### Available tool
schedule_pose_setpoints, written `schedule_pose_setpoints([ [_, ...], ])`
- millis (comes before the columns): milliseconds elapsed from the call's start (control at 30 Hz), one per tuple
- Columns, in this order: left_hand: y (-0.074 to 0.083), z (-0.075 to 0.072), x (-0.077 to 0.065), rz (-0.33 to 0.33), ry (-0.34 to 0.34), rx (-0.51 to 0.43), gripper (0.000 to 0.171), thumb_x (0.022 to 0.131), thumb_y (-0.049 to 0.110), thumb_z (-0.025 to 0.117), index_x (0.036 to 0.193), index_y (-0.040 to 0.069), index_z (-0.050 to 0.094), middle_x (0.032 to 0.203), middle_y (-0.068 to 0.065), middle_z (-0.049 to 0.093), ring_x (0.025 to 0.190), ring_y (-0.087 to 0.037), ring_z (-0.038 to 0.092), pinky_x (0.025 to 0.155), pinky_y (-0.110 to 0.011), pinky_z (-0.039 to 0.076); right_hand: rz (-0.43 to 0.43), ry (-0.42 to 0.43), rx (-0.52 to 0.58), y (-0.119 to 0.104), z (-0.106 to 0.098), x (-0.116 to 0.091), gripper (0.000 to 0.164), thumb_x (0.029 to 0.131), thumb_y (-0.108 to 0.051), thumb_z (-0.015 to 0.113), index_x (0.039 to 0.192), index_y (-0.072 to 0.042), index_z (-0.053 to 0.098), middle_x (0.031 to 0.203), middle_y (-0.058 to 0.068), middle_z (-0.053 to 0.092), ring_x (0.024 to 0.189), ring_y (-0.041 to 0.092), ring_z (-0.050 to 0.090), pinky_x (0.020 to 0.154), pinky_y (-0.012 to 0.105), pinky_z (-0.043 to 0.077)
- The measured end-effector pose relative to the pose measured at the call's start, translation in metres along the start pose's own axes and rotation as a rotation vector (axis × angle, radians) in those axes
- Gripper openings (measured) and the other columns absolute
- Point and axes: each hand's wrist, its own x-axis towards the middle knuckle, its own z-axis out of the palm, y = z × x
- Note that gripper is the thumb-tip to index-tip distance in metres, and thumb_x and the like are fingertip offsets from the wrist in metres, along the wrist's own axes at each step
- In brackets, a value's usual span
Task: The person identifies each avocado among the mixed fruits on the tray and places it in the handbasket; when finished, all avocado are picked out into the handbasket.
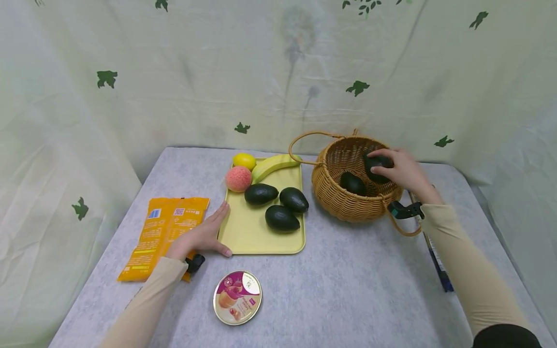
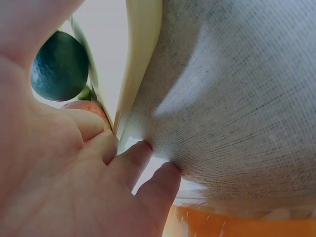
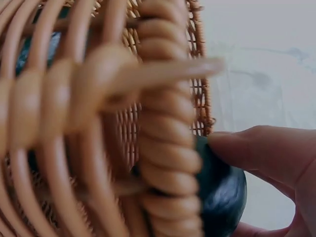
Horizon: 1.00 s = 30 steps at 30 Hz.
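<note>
My right hand (image 1: 408, 175) grips a dark avocado (image 1: 375, 168) just inside the right rim of the wicker basket (image 1: 332, 198). In the right wrist view that avocado (image 3: 222, 192) shows partly behind the thick twisted rim, with the thumb against it. A second avocado (image 1: 353, 183) lies inside the basket. My left hand (image 1: 203, 237) rests at the left edge of the yellow tray (image 1: 243, 239), its fingers stretched along the side and the thumb at the near corner. On the tray lie several avocados (image 1: 282, 219), a banana (image 1: 275, 166) and a pink peach-like fruit (image 1: 238, 179).
A lemon (image 1: 244, 160) sits at the tray's far left corner. Left of the tray lies an orange packet (image 1: 152, 241), partly under my left wrist. A round tin (image 1: 237, 297) stands nearer me. A dark, slim object (image 1: 440, 268) lies beneath my right forearm. Curtains (image 1: 261, 72) hang behind the table.
</note>
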Motion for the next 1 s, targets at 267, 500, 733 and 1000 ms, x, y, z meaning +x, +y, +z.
schedule_pose_setpoints([
  [267,0.0,0.001,0.0,0.004,0.003,0.002,0.13,0.066,0.043,0.085,0.148,-0.011,0.0,0.155,-0.027,-0.007,0.141,-0.043,0.006,0.112,-0.054,0.012,0.006,0.006,0.04,-0.003,0.007,0.001,0.038,0.097,-0.016,0.057,0.134,-0.006,0.053,0.132,0.028,0.043,0.116,0.045,0.042,0.087,0.061,0.039],
  [500,-0.001,0.001,-0.001,0.0,0.009,-0.001,0.129,0.066,0.043,0.086,0.148,-0.011,0.001,0.155,-0.027,-0.007,0.141,-0.043,0.006,0.112,-0.055,0.012,0.024,0.06,0.416,-0.016,0.004,-0.008,0.045,0.1,-0.03,0.052,0.138,-0.006,0.046,0.135,0.018,0.048,0.119,0.033,0.048,0.095,0.052,0.042],
  [733,-0.001,0.001,-0.001,0.008,0.012,-0.003,0.129,0.066,0.042,0.086,0.148,-0.011,0.001,0.155,-0.028,-0.006,0.141,-0.043,0.006,0.112,-0.055,0.012,0.007,0.111,0.776,-0.03,0.01,-0.013,0.039,0.1,-0.025,0.053,0.135,-0.007,0.048,0.129,0.013,0.051,0.118,0.03,0.05,0.09,0.026,0.049],
  [1000,-0.002,0.002,0.0,0.011,0.015,-0.001,0.129,0.066,0.043,0.086,0.148,-0.011,0.001,0.155,-0.027,-0.006,0.141,-0.043,0.006,0.112,-0.054,0.013,-0.122,0.065,0.929,-0.051,0.033,-0.017,0.038,0.099,-0.022,0.055,0.133,-0.006,0.05,0.129,0.021,0.05,0.117,0.033,0.051,0.091,0.03,0.048],
])
